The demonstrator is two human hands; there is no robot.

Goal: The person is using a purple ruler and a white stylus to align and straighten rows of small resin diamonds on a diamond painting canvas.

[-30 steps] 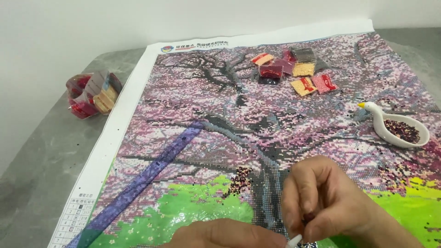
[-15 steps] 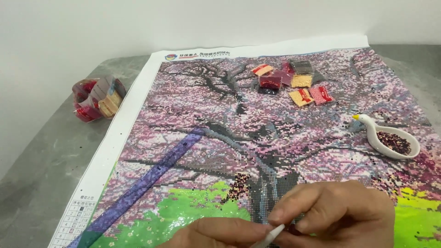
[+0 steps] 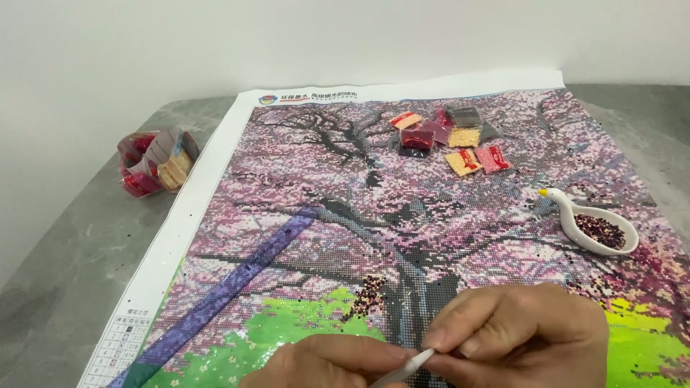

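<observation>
A large diamond-painting canvas (image 3: 345, 208) with a pink blossoming tree and green grass lies flat on a grey table. My right hand (image 3: 525, 334) rests on its lower edge, fingers pinched around a thin white applicator pen (image 3: 410, 368). My left hand (image 3: 323, 363) lies beside it at the bottom edge, its fingertips touching the pen's tip. A patch of dark beads (image 3: 370, 291) sits on the canvas just above both hands. A white swan-shaped dish (image 3: 591, 223) holding dark red beads stands on the canvas, to the right.
Several small bead packets (image 3: 449, 136), red, yellow and dark, lie near the canvas top. A bundle of packets (image 3: 154, 164) sits on the grey table (image 3: 65, 266) left of the canvas. A purple strip (image 3: 237, 284) crosses the canvas diagonally. A white wall stands behind.
The view has tilted up slightly, so the hands sit lower in the picture. My right hand has turned flatter, and the pen now points left toward my left fingertips.
</observation>
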